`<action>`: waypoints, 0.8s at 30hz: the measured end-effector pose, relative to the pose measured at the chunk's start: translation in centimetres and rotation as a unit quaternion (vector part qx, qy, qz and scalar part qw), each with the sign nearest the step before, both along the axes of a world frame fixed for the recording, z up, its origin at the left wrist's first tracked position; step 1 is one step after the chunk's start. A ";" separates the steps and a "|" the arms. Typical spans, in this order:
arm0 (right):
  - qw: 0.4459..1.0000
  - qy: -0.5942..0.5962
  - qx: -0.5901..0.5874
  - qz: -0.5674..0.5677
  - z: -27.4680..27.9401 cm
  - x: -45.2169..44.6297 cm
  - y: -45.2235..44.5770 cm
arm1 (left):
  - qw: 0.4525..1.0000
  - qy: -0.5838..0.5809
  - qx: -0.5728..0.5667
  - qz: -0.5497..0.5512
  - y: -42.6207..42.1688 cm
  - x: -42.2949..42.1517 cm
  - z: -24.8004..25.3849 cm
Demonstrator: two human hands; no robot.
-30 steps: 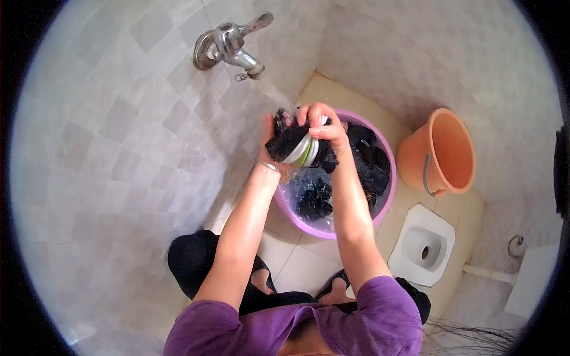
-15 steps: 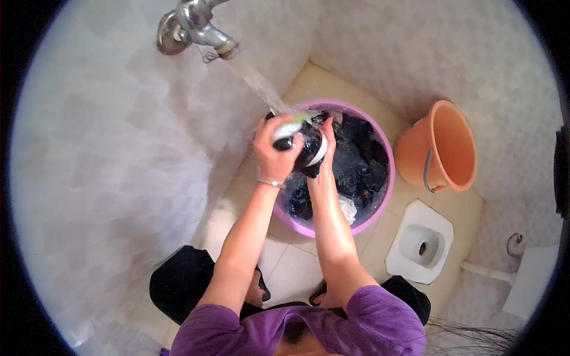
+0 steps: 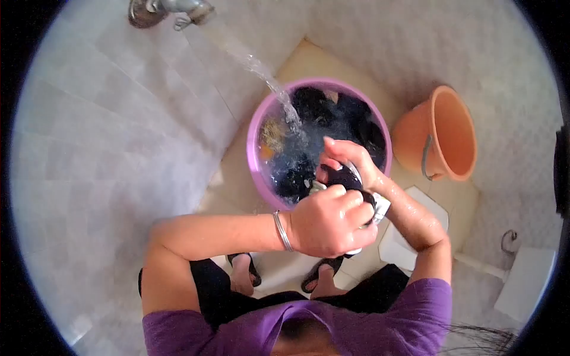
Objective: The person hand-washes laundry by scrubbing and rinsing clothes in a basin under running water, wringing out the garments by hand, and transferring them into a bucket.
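In front of me, over the near right side of a purple tub (image 3: pixel 254 155), I hold a bunched, wet black-and-white cloth (image 3: pixel 344 178). My left hand (image 3: pixel 332 222), with a silver bangle at the wrist, is closed in a fist on its near part. My right hand (image 3: pixel 356 159) curls around the far part, thumb pointing away from me. Part of the cloth is hidden behind my fingers, and white bits of it stick out at the right. Dark clothes (image 3: pixel 356 115) soak in the water in the tub.
At upper left a metal tap (image 3: pixel 190 9) pours a water stream (image 3: pixel 276 89) into the tub. An orange bucket (image 3: pixel 415 133) with a grey handle stands to the right. A white squat toilet (image 3: pixel 395 243) lies in the floor beside my right arm, and tiled walls (image 3: pixel 119 136) surround the space.
Both hands have drawn the cloth out from under the stream, toward me and to the right. My left hand has turned over and closed on it. The water now falls straight into the tub.
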State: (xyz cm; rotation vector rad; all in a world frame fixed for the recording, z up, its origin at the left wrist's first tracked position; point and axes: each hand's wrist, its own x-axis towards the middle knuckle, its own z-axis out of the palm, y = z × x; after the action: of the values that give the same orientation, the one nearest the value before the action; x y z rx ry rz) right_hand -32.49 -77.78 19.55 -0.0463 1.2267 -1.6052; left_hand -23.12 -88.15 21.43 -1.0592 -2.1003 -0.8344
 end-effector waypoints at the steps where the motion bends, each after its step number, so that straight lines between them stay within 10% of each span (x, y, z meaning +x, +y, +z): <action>1: 1.000 0.012 0.011 0.013 0.3 0.3 0.3 | 1.000 -0.009 0.003 -0.003 0.4 0.6 0.1; 12: 0.960 0.227 0.162 0.004 -7.6 -1.1 4.1 | 0.988 -0.023 -0.149 -0.027 3.9 -1.6 -4.9; 13: 0.931 0.303 0.196 -0.061 -8.5 -2.1 5.2 | 0.977 -0.038 -0.208 0.008 3.5 -2.8 -4.9; 14: 0.953 0.044 0.218 -0.206 -7.9 -3.3 6.4 | 0.977 -0.121 -0.171 0.047 3.0 -4.1 -3.9; 17: 0.819 0.394 0.171 -0.380 1.4 -4.7 12.3 | 0.985 -0.130 0.017 0.108 0.5 -7.3 -2.2; 19: 0.755 0.404 0.167 -0.488 6.1 -6.4 16.9 | 0.973 -0.196 0.010 0.121 -2.0 -7.4 -3.4; 24: 0.646 0.500 0.137 -0.560 9.3 -11.4 27.3 | 0.818 -0.337 -0.410 0.222 -7.4 -6.8 -15.3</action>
State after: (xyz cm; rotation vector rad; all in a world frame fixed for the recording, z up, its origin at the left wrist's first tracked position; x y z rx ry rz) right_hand -43.94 -50.53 28.89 0.0477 2.7276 -2.5367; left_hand -29.92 -95.57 6.10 -0.5909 -3.2976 0.0092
